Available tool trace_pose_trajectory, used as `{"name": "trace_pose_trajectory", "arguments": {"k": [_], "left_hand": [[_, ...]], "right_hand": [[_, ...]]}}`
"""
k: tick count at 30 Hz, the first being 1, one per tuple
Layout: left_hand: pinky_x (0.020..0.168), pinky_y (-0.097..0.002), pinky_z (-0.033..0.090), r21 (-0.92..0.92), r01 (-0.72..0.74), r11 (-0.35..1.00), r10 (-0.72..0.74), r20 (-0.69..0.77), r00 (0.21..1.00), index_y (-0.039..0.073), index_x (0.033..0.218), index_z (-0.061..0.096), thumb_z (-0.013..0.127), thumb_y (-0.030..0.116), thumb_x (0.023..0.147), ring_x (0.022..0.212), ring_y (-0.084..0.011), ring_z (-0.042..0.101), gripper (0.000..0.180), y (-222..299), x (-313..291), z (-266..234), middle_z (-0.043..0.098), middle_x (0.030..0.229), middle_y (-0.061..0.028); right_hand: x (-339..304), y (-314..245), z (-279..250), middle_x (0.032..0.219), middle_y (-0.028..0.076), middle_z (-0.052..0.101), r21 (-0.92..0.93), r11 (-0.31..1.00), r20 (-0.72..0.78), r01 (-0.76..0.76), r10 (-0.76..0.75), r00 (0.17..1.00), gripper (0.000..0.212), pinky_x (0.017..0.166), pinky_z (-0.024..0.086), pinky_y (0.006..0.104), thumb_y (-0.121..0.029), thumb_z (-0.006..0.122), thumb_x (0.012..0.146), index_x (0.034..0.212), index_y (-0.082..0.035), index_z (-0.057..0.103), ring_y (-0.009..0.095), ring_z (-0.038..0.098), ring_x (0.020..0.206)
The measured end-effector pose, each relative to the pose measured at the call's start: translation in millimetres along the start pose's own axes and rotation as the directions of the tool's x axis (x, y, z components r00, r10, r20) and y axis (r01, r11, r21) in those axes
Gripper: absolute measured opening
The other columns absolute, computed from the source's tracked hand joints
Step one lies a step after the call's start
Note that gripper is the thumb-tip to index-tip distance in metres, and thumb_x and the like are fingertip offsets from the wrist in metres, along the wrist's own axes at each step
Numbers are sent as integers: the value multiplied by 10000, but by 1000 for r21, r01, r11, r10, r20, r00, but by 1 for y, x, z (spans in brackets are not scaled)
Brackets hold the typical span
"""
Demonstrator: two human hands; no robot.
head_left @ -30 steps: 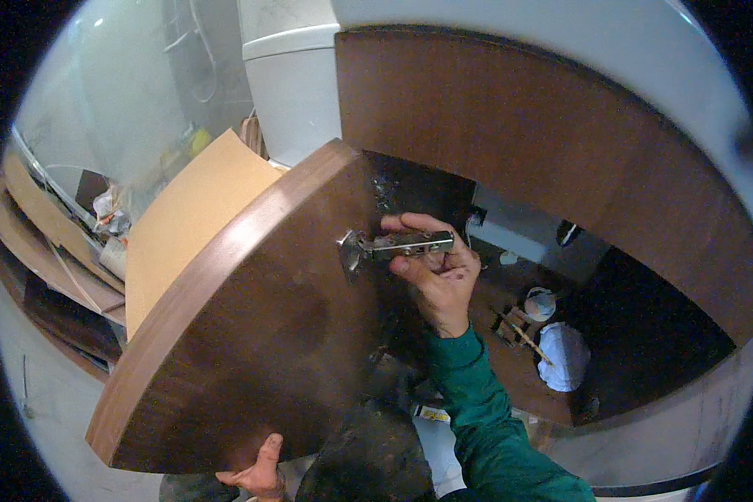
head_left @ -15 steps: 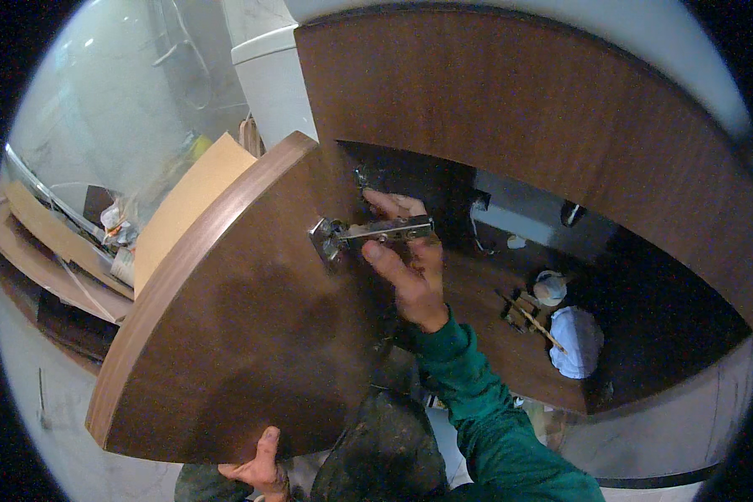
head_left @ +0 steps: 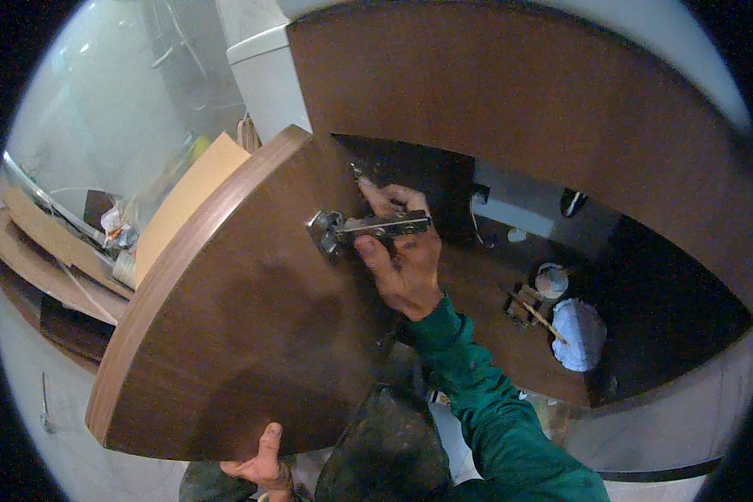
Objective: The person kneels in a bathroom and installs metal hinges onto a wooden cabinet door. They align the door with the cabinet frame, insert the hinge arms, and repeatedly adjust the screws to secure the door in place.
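A brown wood-look cabinet door (head_left: 217, 335) stands open in front of me, at the left of the cabinet. At its lower edge my left hand (head_left: 265, 470) grips it, thumb on the inner face and fingers under the edge. A metal cabinet hinge (head_left: 385, 224) is fixed to the door's inner face, its arm pointing right. My right hand (head_left: 406, 263) closes round that arm, thumb below and the other fingers behind. One finger reaches toward a small metal fitting (head_left: 357, 171) on the dark cabinet side. The fingertips behind the hinge are partly hidden.
The open brown cabinet (head_left: 510, 75) holds a white cloth-like bundle (head_left: 577, 336), a wooden stick (head_left: 540, 318), a small round tub (head_left: 552, 280) and dark metal pieces. Curved boards (head_left: 54, 259) and a tan panel (head_left: 184, 197) stand left, behind the door.
My right hand has shifted slightly up and left, its index finger closer to the fitting on the cabinet side. My left hand keeps its grip on the door.
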State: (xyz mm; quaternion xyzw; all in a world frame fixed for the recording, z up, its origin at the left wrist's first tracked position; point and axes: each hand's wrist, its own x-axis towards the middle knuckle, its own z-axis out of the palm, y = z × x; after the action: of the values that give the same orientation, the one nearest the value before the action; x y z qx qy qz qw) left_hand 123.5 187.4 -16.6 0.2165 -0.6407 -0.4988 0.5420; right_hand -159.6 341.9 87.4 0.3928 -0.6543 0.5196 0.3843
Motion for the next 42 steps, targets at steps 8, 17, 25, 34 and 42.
{"name": "trace_pose_trajectory", "arguments": {"k": [8,17,25,34,42], "left_hand": [[785,-400,522,-36,-7,999,4,-91,996,-28,982,493,716,-89,662,767,-222,603,395,10,7,12,628,948,-176],[792,-391,508,-46,8,999,-11,-55,998,-59,966,579,704,-111,639,812,-221,600,353,16,7,9,630,982,-180],[873,-437,489,12,15,1000,-14,-62,998,-13,1097,457,721,-142,643,830,-234,604,541,15,-2,9,606,1041,-165],[896,-386,458,-24,-33,999,33,4,999,-50,1081,473,733,-136,628,937,-242,558,529,31,1,22,573,1093,-164],[887,-389,466,-34,-10,999,12,54,998,-37,1118,516,746,-117,621,947,-237,574,553,31,1,21,584,1086,-148]], "right_hand": [[-2,1,12,1124,155,483,-116,993,-76,-8,-1,997,614,802,483,424,-431,664,795,1313,-140,509,348,558,931],[6,-4,4,1075,160,532,85,988,-95,-125,133,987,565,775,493,423,-356,736,753,1218,-103,539,318,589,928],[-4,-24,-2,983,76,664,673,684,-71,-281,438,896,418,842,484,308,-54,779,723,1096,-22,594,168,618,913],[-10,-2,-1,1003,135,650,713,678,-19,-181,277,961,437,796,502,323,-288,681,850,1107,54,591,200,627,868],[-16,-17,-1,964,165,652,806,531,25,-260,408,912,459,733,518,349,-345,554,927,1085,85,582,244,638,798]]}}
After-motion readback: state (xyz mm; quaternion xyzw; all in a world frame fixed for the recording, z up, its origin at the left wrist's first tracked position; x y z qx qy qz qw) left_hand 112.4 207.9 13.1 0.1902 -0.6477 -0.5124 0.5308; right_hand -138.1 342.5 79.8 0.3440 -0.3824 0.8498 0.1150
